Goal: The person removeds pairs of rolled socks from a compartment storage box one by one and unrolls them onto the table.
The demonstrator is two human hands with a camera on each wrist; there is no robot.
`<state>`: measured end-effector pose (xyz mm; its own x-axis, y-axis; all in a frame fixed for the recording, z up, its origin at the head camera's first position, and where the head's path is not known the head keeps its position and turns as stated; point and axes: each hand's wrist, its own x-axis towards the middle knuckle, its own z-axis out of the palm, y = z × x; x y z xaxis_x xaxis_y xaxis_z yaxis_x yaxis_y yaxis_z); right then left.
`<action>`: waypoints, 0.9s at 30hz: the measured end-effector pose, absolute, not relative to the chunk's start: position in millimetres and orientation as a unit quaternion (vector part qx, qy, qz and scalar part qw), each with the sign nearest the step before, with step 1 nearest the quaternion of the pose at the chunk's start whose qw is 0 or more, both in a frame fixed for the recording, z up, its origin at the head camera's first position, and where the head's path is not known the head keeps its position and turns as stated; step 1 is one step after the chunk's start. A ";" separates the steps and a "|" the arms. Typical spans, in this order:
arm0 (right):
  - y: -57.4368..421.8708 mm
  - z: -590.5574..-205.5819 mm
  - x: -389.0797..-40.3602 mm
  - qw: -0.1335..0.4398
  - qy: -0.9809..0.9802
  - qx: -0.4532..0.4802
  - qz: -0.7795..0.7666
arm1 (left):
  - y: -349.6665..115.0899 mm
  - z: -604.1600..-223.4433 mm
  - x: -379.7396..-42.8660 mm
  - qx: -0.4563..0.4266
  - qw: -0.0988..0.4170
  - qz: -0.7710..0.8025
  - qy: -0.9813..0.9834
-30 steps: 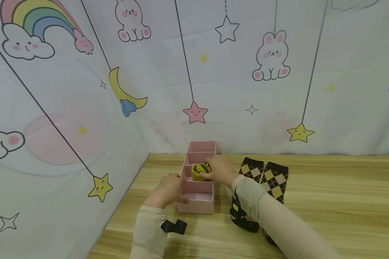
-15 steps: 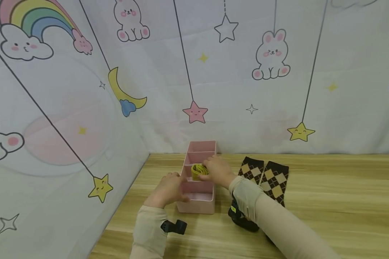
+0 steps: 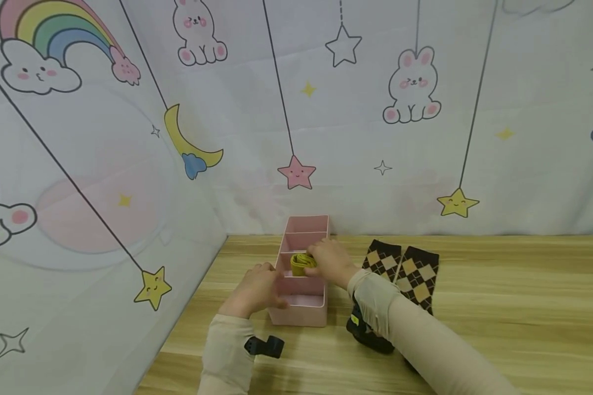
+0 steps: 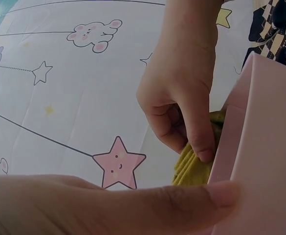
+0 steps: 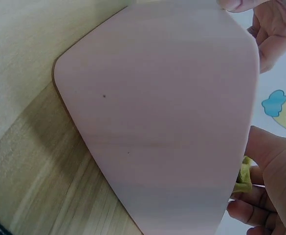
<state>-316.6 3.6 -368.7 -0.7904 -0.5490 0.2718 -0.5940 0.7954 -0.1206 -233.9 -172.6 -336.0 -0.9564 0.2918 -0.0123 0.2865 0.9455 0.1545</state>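
A long pink divided box (image 3: 298, 315) stands on the table, its compartments in a row running away from me. In its second compartment from the front sits a rolled yellow sock (image 3: 302, 264), ribbed in the left wrist view. My right hand (image 3: 332, 260) reaches over the right wall and pinches the sock between thumb and fingers; its fingertips are partly hidden behind the roll. At the left rim, toward the front, my left hand (image 3: 257, 289) holds the box, the thumb (image 4: 206, 198) stretched across it. The front compartment below that thumb shows a bare floor.
Two dark argyle socks (image 3: 417, 280) lie flat and side by side to the right of the box, partly covered by my right sleeve. A printed white cloth (image 3: 346, 137) hangs behind the wooden table (image 3: 519, 307) and along its left side.
My right hand has shifted slightly left with the yellow roll, which sits a little lower and looks more tightly coiled. The left hand and the box have stayed put.
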 end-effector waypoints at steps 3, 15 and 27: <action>4.7 -368.2 -315.1 0.113 -0.940 0.302 0.109 | -171.7 -337.0 -233.6 0.146 0.020 0.077 0.986; 10.0 -353.6 -309.8 0.128 -0.936 0.294 0.143 | -173.0 -337.5 -235.3 0.147 0.022 0.075 0.986; 14.9 -342.1 -304.1 0.145 -0.935 0.286 0.153 | -170.6 -336.8 -233.6 0.151 0.018 0.091 0.984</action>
